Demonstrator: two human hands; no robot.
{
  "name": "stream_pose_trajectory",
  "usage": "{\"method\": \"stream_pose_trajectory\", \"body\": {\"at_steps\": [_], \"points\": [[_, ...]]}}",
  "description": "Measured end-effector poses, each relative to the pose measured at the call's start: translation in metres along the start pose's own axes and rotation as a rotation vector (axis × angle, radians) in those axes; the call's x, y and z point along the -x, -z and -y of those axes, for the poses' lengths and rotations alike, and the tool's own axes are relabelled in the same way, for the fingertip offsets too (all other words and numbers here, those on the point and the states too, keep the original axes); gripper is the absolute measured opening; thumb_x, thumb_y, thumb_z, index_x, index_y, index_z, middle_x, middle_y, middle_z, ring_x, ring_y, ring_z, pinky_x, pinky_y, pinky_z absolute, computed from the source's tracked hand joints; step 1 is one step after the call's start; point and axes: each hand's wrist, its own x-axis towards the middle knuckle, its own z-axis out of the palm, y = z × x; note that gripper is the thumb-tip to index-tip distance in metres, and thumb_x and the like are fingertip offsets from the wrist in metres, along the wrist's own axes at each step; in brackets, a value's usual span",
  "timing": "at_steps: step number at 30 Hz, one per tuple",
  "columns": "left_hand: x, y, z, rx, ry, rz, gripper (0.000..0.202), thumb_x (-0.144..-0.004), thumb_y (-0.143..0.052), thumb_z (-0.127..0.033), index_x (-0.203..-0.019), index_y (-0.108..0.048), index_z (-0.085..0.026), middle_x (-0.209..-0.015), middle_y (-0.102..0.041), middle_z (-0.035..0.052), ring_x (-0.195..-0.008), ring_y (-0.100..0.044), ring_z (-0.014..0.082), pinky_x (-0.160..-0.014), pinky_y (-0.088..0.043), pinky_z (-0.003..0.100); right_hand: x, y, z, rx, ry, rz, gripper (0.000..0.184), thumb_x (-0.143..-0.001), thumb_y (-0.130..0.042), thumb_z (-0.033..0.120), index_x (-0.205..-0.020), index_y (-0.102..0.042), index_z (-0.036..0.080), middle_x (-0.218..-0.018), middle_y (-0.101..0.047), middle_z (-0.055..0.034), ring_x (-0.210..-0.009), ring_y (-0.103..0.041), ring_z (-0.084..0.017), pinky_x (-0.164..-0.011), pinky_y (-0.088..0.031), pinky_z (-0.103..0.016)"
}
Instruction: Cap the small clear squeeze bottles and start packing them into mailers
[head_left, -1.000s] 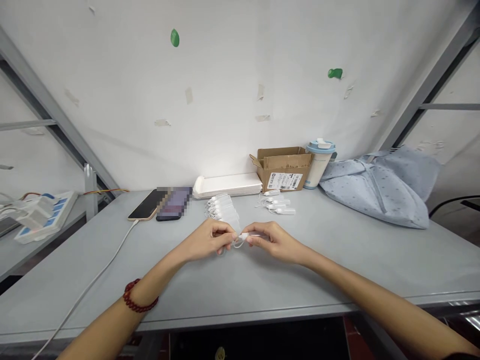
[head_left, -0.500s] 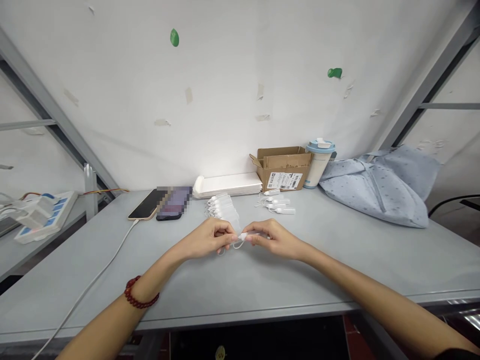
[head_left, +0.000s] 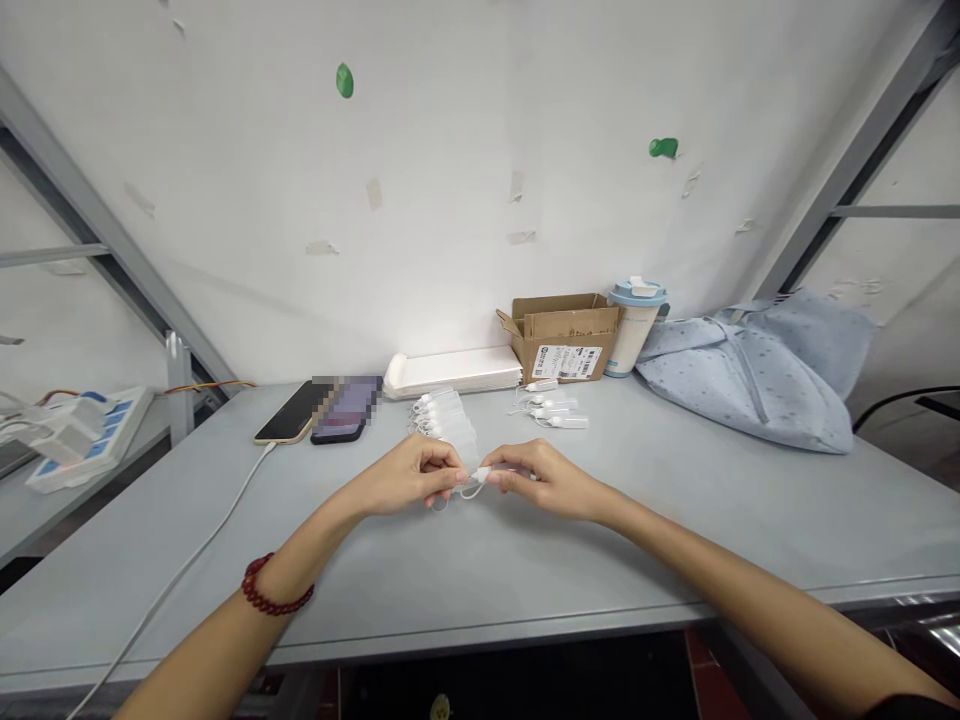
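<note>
Whole scene: slightly shifted leftward in the frame since half a second ago; no clear change is shown in how the fingers are set.
Wall: seen as a pale backdrop (head_left: 435, 130) behind the table (head_left: 420, 590), over which the work is done.
Bag: light blue and patterned (head_left: 750, 390), slumped at the table's far right.
Cardboard box: left open at the top (head_left: 574, 328), near the wall.
Right hand: thumb and fingers closed (head_left: 551, 485); the capped tube (head_left: 483, 475) is pinched near its white end, its body partly covered.
Left hand: drawn to a fingertip pinch (head_left: 409, 478); the cord (head_left: 472, 492) seems to be gripped, though it is too fine to be sure.
Row of tubes: laid overlapping (head_left: 454, 425) just beyond the left hand; a smaller group (head_left: 562, 405) is laid beyond the right.
Capped tube: held between both hands, long axis roughly side to side, white end turned toward the left fingertips; its body is lodged in the nearer right hand.
Cord: curved below the white end.
</note>
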Motion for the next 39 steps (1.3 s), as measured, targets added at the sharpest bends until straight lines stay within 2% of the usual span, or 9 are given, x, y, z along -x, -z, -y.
{"method": "stream_pose_trajectory", "body": {"at_steps": [6, 8, 12, 19, 25, 29, 35, 39], "points": [[0.001, 0.008, -0.003, -0.043, 0.01, -0.11, 0.032, -0.083, -0.047, -0.037, -0.063, -0.056, -0.013, -0.059, -0.056, -0.001, -0.048, -0.046, 0.0067, -0.053, -0.038, 0.02, 0.004, 0.006, -0.003, -0.01, -0.033, -0.044, 0.024, -0.088, -0.047, 0.029, -0.093, -0.064, 0.014, -0.068, -0.058, 0.0002, -0.06, -0.048, -0.01, -0.057, -0.035, -0.021], [0.001, 0.007, -0.004, -0.043, 0.011, -0.112, 0.032, -0.083, -0.048, -0.037, -0.063, -0.056, -0.013, -0.059, -0.056, -0.0011, -0.049, -0.046, 0.0069, -0.052, -0.038, 0.019, 0.005, 0.006, -0.003, -0.011, -0.035, -0.042, 0.024, -0.088, -0.047, 0.029, -0.093, -0.064, 0.014, -0.068, -0.059, 0.0002, -0.061, -0.048, -0.01, -0.057, -0.034, -0.021], [0.001, 0.0, -0.005, -0.015, 0.014, -0.033, 0.026, -0.081, -0.052, -0.037, -0.074, -0.061, -0.013, -0.061, -0.056, -0.0012, -0.05, -0.048, 0.0076, -0.052, -0.038, 0.02, 0.004, 0.001, 0.001, -0.02, -0.026, -0.006, 0.024, -0.087, -0.048, 0.03, -0.097, -0.064, 0.014, -0.07, -0.06, -0.0003, -0.061, -0.049, -0.01, -0.057, -0.035, -0.021], [0.006, 0.002, -0.002, -0.043, 0.062, 0.084, 0.024, -0.079, -0.055, -0.037, -0.077, -0.064, -0.014, -0.065, -0.058, -0.0002, -0.053, -0.049, 0.0085, -0.052, -0.039, 0.02, 0.005, -0.005, 0.0, -0.005, -0.03, 0.01, 0.025, -0.086, -0.05, 0.034, -0.097, -0.064, 0.016, -0.077, -0.064, -0.0017, -0.065, -0.052, -0.011, -0.058, -0.036, -0.021], [0.007, 0.006, -0.004, -0.1, 0.108, 0.096, 0.022, -0.078, -0.053, -0.034, -0.074, -0.062, -0.014, -0.065, -0.058, 0.0, -0.054, -0.05, 0.0093, -0.051, -0.039, 0.019, 0.004, -0.007, -0.007, 0.043, -0.044, 0.011, 0.03, -0.083, -0.053, 0.04, -0.1, -0.06, 0.017, -0.07, -0.057, 0.0009, -0.059, -0.045, -0.01, -0.053, -0.034, -0.02], [0.009, 0.011, -0.002, -0.178, 0.137, 0.128, 0.023, -0.078, -0.051, -0.033, -0.069, -0.061, -0.014, -0.064, -0.058, 0.0002, -0.051, -0.049, 0.0088, -0.05, -0.038, 0.019, 0.003, -0.005, -0.012, 0.072, -0.046, 0.008, 0.026, -0.082, -0.056, 0.035, -0.096, -0.06, 0.014, -0.063, -0.051, 0.0026, -0.056, -0.044, -0.009, -0.053, -0.035, -0.02], [0.01, 0.012, 0.004, -0.249, 0.189, 0.181, 0.022, -0.077, -0.048, -0.031, -0.073, -0.062, -0.014, -0.064, -0.059, 0.0009, -0.048, -0.049, 0.009, -0.048, -0.038, 0.019, 0.002, -0.006, -0.015, 0.204, 0.012, 0.07, 0.022, -0.082, -0.056, 0.032, -0.091, -0.062, 0.013, -0.071, -0.057, -0.0009, -0.06, -0.049, -0.01, -0.057, -0.038, -0.021], [0.008, 0.009, 0.005, -0.33, 0.192, 0.173, 0.022, -0.075, -0.047, -0.029, -0.071, -0.062, -0.014, -0.059, -0.057, 0.0006, -0.045, -0.043, 0.0085, -0.042, -0.031, 0.018, 0.002, -0.008, -0.019, 0.362, 0.024, 0.078, 0.021, -0.081, -0.058, 0.032, -0.091, -0.061, 0.014, -0.078, -0.059, -0.0041, -0.066, -0.052, -0.013, -0.062, -0.04, -0.024]]}}
